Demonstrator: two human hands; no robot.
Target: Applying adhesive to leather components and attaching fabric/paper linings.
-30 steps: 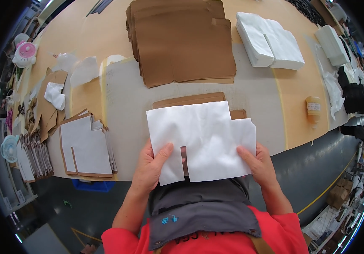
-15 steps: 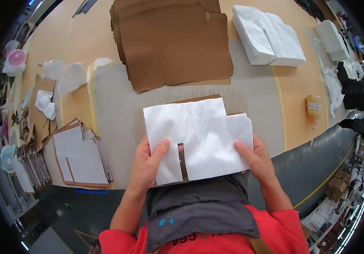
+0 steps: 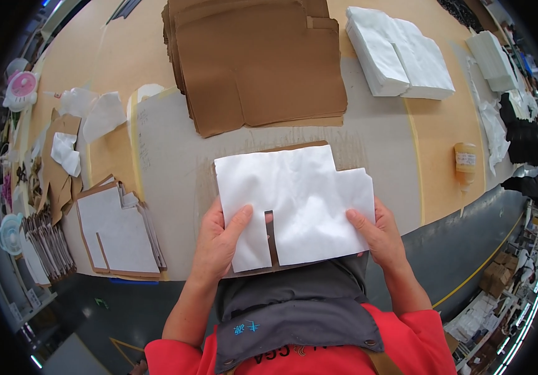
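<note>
Between my hands is a white sheet [image 3: 306, 212], stepped at its upper right corner and cut with a narrow slot from its near edge. A brown piece [image 3: 309, 146] lies under it; its rim peeks out along the far edge and brown shows through the slot. My left hand [image 3: 219, 234] grips the left side, thumb on top and fingers beneath. On the right side my right hand [image 3: 378, 234] does likewise, its thumb pressing the white surface. The layers are held at the table's near edge, in front of my grey apron.
A tall stack of brown sheets [image 3: 269, 69] lies beyond. White sheets [image 3: 406, 56] are piled at the far right, with a bottle of amber liquid [image 3: 466, 159] nearer. White-faced brown pieces [image 3: 116, 231] lie stacked at the left, beside a row of upright pieces [image 3: 49, 250] and scraps.
</note>
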